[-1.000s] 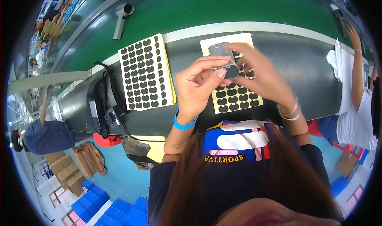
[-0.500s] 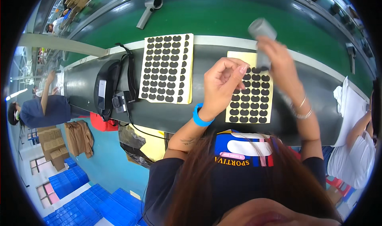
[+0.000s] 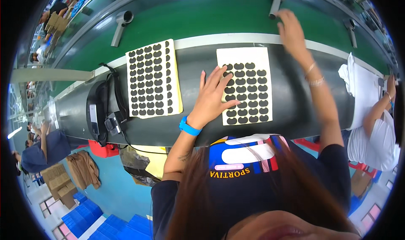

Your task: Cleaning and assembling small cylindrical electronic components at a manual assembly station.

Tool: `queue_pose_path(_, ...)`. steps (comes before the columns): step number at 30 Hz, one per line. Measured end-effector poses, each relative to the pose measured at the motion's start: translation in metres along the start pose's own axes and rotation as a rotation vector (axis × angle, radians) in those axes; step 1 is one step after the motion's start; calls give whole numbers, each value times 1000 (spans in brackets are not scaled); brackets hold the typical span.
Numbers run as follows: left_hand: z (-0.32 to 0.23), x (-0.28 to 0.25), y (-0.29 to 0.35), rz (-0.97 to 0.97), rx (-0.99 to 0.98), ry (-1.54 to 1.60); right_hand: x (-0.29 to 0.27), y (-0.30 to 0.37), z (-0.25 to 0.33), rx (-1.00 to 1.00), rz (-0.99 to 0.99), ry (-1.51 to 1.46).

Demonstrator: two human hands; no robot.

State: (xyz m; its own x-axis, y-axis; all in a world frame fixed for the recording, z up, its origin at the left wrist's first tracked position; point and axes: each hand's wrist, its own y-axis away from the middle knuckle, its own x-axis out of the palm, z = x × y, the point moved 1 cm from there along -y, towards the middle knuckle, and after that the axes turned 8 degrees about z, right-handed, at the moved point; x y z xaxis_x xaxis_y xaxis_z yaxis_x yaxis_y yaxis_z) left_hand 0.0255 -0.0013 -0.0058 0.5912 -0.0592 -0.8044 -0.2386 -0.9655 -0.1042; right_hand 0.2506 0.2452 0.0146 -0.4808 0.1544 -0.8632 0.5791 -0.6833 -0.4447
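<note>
Across the label sheet's (image 3: pixel 243 54) left edge, we lay our left hand (image 3: pixel 211 94) with the fingers spread, its tips near the column of black labels (image 3: pixel 252 88) there; it rests flat and does not appear to grasp anything. Beyond the far right corner of the label sheet, our right hand (image 3: pixel 291 32) reaches out with its fingers loosely bent and parted, seemingly without anything in its hold. Its fingertips are just beside the handle end of a grey device (image 3: pixel 276 2), and we cannot tell whether they touch it. That device lies on the green surface (image 3: pixel 202 18), past the white strip (image 3: pixel 194 41) that runs behind the label sheet.

We judge the device rigid, fairly light and a little slick on its smooth shell, with most weight in the round head; the slim handle offers us the surest hold. The label sheet looks thin and bendy, so we would steady it by its bare margin, and lift a label by its rim, as it is probably soft and apt to crease.

Well to the label sheet's left lies a sheet stack (image 3: pixel 145 80), with a second grey device (image 3: pixel 120 28) beyond it.
</note>
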Motion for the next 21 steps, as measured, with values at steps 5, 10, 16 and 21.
queue_pose_path(5,-3,0,-16,-15,12,-65,-1,76,105,325,284,-423)
queue_pose_path(10,-1,12,-27,8,70,-63,18,93,115,351,167,-381)
queue_pose_path(16,-1,12,-31,19,71,-65,15,91,119,407,125,-441)
queue_pose_path(21,-3,11,-29,33,32,-111,26,98,115,189,48,-459)
